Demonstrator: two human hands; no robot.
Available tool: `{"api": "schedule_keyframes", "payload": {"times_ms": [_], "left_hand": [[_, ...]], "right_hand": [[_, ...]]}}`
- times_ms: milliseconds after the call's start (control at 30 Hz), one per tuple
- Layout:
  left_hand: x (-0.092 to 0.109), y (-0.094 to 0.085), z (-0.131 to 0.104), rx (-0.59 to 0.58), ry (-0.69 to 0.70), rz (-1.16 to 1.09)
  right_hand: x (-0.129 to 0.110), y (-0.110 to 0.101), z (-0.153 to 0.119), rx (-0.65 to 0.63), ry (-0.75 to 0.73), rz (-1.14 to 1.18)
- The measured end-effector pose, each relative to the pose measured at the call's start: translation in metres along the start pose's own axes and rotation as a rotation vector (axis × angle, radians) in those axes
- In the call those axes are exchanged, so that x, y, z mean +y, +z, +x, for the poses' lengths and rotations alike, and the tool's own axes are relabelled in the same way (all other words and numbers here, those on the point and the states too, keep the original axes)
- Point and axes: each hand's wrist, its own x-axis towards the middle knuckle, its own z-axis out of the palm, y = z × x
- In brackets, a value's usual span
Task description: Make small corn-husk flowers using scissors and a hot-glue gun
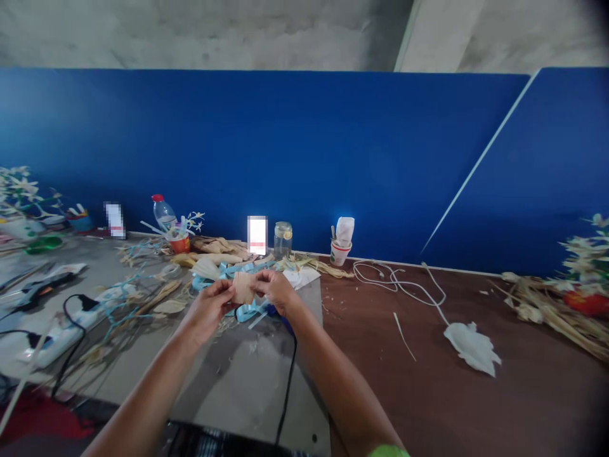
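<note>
A small flat piece of pale tan material, like dried husk or leaf, is stretched between my hands above the table. My left hand pinches its left edge between thumb and fingers. On the right edge, my right hand has a similar pinch. Light blue ribbon lies in loops below and behind the hands. Under my right hand, a dark blue object with a black cord is partly hidden.
A white power strip with plugs lies left. Along the blue partition stand a glass jar, a red cup and a white cup. A white cable and crumpled white tissue lie right. Dried husks sit far right.
</note>
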Motion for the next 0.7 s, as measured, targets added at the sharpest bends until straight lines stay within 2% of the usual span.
{"api": "schedule_keyframes", "payload": {"times_ms": [433,567,700], "left_hand": [[0.015,0.009,-0.024,0.090,0.153,0.154],[0.018,0.012,-0.016,0.077,0.148,0.161],[0.012,0.020,0.007,0.040,0.125,0.169]], "right_hand": [[-0.009,0.002,-0.006,0.016,-0.052,-0.053],[-0.013,-0.002,-0.005,0.042,-0.054,-0.027],[-0.012,-0.016,0.001,0.117,-0.022,-0.013]]}}
